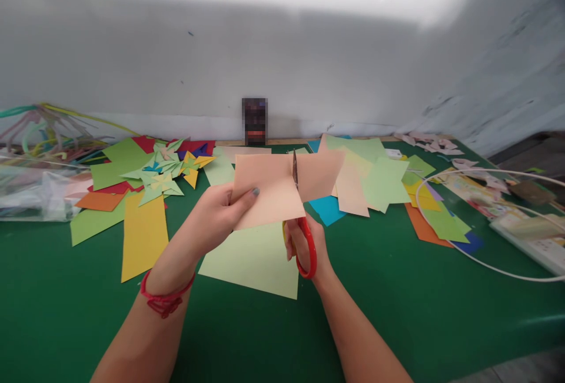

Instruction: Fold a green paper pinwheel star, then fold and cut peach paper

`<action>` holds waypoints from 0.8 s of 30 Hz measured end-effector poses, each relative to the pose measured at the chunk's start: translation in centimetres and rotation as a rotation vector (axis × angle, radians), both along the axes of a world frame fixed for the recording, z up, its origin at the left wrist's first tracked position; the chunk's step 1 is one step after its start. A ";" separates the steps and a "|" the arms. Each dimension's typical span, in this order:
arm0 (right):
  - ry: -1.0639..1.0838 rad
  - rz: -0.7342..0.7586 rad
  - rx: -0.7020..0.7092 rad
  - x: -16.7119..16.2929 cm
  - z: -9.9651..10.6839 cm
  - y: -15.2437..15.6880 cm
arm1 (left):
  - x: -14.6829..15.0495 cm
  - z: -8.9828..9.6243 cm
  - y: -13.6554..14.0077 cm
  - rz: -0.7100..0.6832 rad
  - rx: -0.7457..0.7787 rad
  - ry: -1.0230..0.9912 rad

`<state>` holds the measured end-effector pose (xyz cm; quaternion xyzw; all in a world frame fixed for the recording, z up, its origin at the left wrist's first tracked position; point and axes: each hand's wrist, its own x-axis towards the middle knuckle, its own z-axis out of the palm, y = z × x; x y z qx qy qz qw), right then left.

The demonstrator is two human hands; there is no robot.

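My left hand (225, 212) pinches a peach sheet of paper (267, 186) by its left side, thumb on top, holding it above the table. My right hand (313, 242) is wrapped round the handles of a pair of scissors (306, 250), red on the side that shows best. The blades point away from me and stand in a cut that runs through the sheet. To the right of the blades, the other part of the sheet spreads outward; whether both parts still join at the far edge I cannot tell. Below lies a pale green sheet (256, 259) on the table.
Folded paper stars (163, 165) and coloured sheets lie to the left, beside a yellow sheet (145, 236). More green and peach sheets (384, 180) lie to the right, near a white cable (468, 259) and a power strip (529, 242). A pixelated dark object (255, 121) leans at the wall.
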<state>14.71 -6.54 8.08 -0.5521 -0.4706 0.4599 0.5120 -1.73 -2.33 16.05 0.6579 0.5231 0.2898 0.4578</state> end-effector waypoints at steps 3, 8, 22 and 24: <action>-0.008 -0.004 0.005 -0.1 -0.1 0.0 | -0.1 -0.1 0.0 -0.012 0.007 0.000; -0.005 -0.017 0.011 0.1 -0.3 -0.1 | 0.0 0.1 0.0 -0.018 0.007 0.006; 0.138 0.127 -0.007 0.7 -1.8 0.9 | -0.2 0.9 -0.1 0.024 -0.006 0.018; 0.151 0.191 0.001 1.0 -2.2 0.9 | -0.2 1.0 -0.1 0.027 -0.001 0.027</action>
